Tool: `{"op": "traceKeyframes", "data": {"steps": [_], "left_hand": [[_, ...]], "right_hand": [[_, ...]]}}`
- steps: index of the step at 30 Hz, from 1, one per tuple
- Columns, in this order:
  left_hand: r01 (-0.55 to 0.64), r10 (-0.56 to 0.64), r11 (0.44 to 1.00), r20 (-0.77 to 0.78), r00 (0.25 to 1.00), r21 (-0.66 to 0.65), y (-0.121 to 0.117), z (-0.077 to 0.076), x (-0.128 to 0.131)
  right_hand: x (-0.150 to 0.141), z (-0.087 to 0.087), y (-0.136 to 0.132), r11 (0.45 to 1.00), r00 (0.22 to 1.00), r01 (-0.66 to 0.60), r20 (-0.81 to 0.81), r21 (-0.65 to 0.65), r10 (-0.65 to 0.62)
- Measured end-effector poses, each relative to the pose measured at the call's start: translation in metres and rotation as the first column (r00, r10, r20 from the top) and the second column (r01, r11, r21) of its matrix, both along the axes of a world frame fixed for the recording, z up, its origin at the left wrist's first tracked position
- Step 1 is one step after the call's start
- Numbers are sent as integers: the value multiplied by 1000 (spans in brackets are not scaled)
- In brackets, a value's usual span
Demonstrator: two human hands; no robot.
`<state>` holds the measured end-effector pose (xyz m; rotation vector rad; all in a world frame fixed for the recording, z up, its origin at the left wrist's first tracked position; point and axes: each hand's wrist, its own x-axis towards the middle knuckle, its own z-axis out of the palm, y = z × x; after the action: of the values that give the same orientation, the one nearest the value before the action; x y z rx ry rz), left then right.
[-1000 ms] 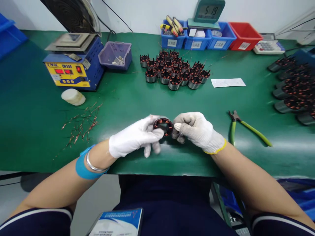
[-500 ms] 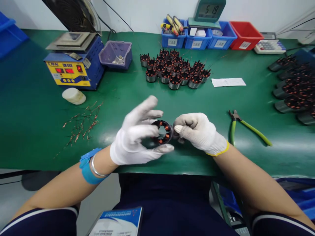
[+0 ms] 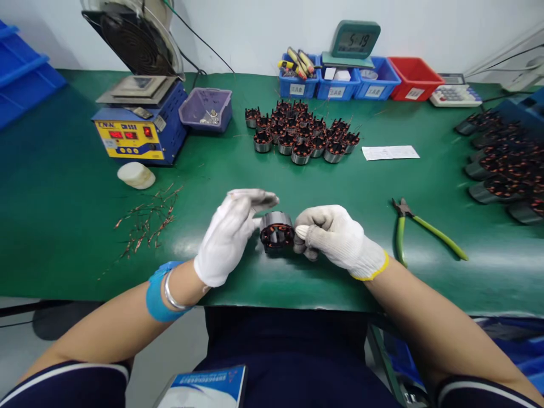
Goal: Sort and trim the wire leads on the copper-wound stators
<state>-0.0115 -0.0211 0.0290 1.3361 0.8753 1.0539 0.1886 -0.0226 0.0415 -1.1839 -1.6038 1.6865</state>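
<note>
A motor stator (image 3: 276,231), a steel ring with a black inner frame and copper windings, is tipped on its side on the green mat before me. My left hand (image 3: 232,235), in a white glove, is held just left of it with fingers stretched out, the tips reaching past its upper left edge. My right hand (image 3: 329,235), gloved with a yellow cuff, is closed in a pinch at the stator's right edge. Its thumb and fingers cover the spot they grip.
Several stators (image 3: 301,152) stand behind, more (image 3: 488,190) at the right. Green-handled cutters (image 3: 403,209) and a paper strip (image 3: 391,152) lie right. At left are copper wire scraps (image 3: 148,221), a white round block (image 3: 136,175), a blue-yellow machine (image 3: 136,139) and a purple bin (image 3: 204,107).
The stator has turned, so its steel outer side now faces up. My left hand has drawn back from around it, fingers closer together. My right hand keeps its pinch.
</note>
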Motion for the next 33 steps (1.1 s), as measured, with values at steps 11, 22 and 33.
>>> {"op": "traceKeyframes", "data": {"steps": [11, 22, 33], "left_hand": [[56, 27, 929, 219, 975, -365, 7, 8, -3], [167, 84, 902, -542, 836, 397, -7, -2, 1], [258, 80, 927, -816, 573, 272, 16, -12, -4]], "right_hand": [[-2, -4, 1, 995, 994, -95, 48, 12, 94], [9, 3, 5, 952, 929, -88, 368, 295, -28], [4, -10, 10, 828, 692, -291, 703, 479, -163]]}}
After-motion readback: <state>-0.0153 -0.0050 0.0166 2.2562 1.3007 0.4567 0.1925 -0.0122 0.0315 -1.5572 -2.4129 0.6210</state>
